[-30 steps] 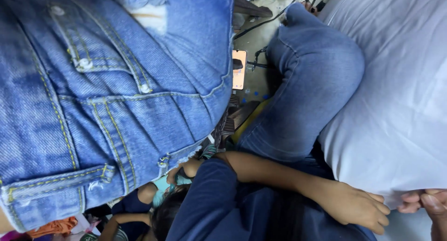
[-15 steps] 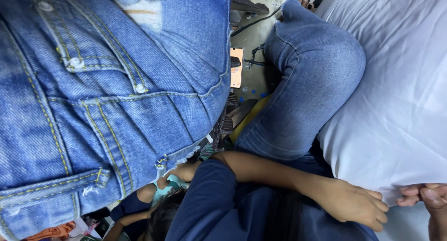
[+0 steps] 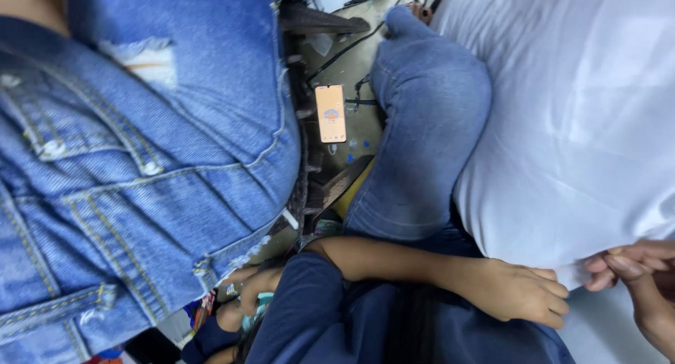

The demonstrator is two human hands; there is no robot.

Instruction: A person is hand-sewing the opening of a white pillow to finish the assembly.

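The white cloth (image 3: 562, 125) spreads up and away from your right hand (image 3: 633, 279), which pinches its near edge between the fingers. I think it is soft, light and floppy, so hold it by the edge or a corner. Your left hand is not in the picture.

Just beside your hand, another person's hand (image 3: 517, 294), on an arm in a navy sleeve (image 3: 302, 315), rests flat at the same edge. Past it is a bent knee in blue jeans (image 3: 422, 125). Farther off, a phone (image 3: 330, 113) lies on the messy floor (image 3: 355, 68) near some cables (image 3: 344, 47). More blue denim (image 3: 140, 181) fills the far side.
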